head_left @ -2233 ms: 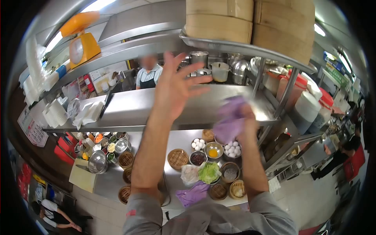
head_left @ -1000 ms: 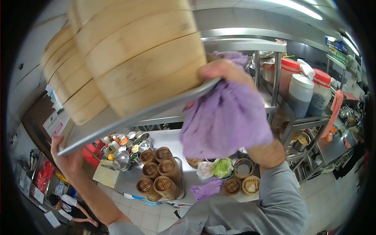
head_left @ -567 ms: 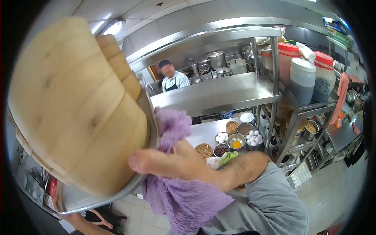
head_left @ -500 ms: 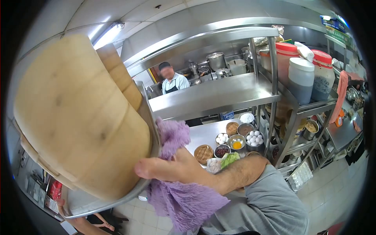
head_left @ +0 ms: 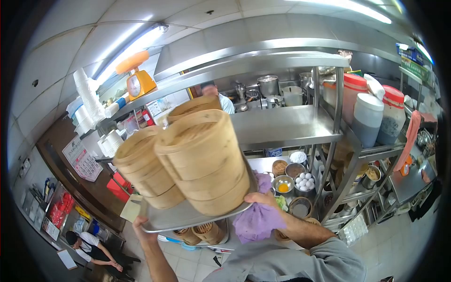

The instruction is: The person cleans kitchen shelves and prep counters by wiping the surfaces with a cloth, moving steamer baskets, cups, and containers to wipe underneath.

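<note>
A metal tray (head_left: 188, 218) hangs in the air before my chest, tilted a little, with stacks of bamboo steamers (head_left: 206, 164) on it. My left hand (head_left: 140, 225) grips the tray's near left corner. At the right edge, my right hand (head_left: 263, 199) holds the tray, thumb on the rim, together with a purple cloth (head_left: 256, 223) that drapes below it. The fingers under the tray are hidden. Below the tray, more steamers (head_left: 206, 231) stand on the counter, partly covered.
Ahead is a steel shelf (head_left: 286, 124); an orange scale (head_left: 139, 83) stands at upper left. Bowls with eggs (head_left: 305, 182) and a yolk sit on the counter. Large jars (head_left: 368, 117) stand at the right. One person (head_left: 96, 251) is at lower left, another (head_left: 226, 102) behind the shelf.
The tray, first overhead and then close at the left, is now lower and nearer the middle, with the steamer tops visible. My hands, earlier off the tray, now hold it.
</note>
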Action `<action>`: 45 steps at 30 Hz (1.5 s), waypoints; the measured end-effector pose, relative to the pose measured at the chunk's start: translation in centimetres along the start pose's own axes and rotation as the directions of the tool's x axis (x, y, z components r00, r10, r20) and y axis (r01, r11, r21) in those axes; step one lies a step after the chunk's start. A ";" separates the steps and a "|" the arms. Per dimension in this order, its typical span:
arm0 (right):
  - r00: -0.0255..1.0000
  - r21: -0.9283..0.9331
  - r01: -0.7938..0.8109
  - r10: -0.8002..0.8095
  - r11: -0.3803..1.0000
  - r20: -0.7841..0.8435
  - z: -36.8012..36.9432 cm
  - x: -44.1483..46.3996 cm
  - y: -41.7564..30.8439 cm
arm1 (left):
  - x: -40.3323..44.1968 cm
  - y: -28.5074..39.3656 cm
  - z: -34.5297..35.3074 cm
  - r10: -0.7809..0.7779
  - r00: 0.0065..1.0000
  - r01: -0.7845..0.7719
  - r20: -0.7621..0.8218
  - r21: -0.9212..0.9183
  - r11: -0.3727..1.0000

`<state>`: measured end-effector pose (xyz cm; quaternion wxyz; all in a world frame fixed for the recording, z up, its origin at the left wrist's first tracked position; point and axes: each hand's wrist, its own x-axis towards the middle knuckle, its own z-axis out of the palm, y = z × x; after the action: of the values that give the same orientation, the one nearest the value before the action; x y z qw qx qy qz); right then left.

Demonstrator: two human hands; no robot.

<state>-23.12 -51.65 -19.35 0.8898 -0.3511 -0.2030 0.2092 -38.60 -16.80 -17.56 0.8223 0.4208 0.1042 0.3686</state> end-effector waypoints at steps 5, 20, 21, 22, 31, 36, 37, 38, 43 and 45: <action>0.989 0.024 0.012 -0.008 1.000 -0.149 -2.8 1.9 -1.5 | 4.7 -5.5 3.8 -0.189 0.971 0.198 0.144 -0.050 0.979; 0.821 -0.852 0.101 -0.527 0.514 -0.221 -12.2 10.3 -15.1 | 19.3 -20.1 13.7 -0.247 0.929 0.321 0.277 -0.265 0.909; 0.830 -0.850 0.141 -0.529 0.507 -0.178 -8.1 9.9 -18.4 | 20.2 -20.7 13.8 -0.236 0.927 0.318 0.291 -0.279 0.906; 0.821 -0.887 0.149 -0.555 0.437 -0.136 -4.4 10.2 -21.6 | 21.0 -21.4 13.8 -0.208 0.941 0.273 0.269 -0.233 0.934; 0.888 -0.943 0.290 -0.322 -0.164 0.329 21.9 35.1 -20.9 | 21.0 -21.5 15.4 -0.061 0.990 0.064 0.125 -0.016 0.998; 0.917 -0.633 0.334 0.084 -0.698 0.391 19.2 41.4 -14.4 | 20.1 -21.4 15.5 -0.039 0.993 0.040 0.114 -0.005 0.999; 0.961 -0.712 0.227 0.035 -0.664 0.274 18.3 39.4 -16.5 | 19.7 -20.9 15.7 0.022 0.992 -0.029 0.123 0.053 0.998; 0.989 -0.777 0.111 -0.007 -0.620 0.148 17.0 37.2 -18.7 | 19.7 -20.8 15.8 0.080 0.988 -0.096 0.135 0.114 0.989; 1.000 -0.750 -0.029 -0.013 -0.661 -0.027 0.8 27.0 -37.1 | 21.5 -19.5 14.8 0.385 0.837 -0.539 0.388 0.466 0.702; 0.960 -0.756 -0.275 -0.207 -0.594 -0.187 -2.7 24.7 -41.4 | 22.9 -18.5 14.6 0.512 0.721 -0.693 0.467 0.507 0.512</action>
<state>8.26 -68.00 13.50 0.0886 -0.9808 -0.1397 -0.1035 -5.80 -16.74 -19.50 0.4449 0.7324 -0.0365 0.5141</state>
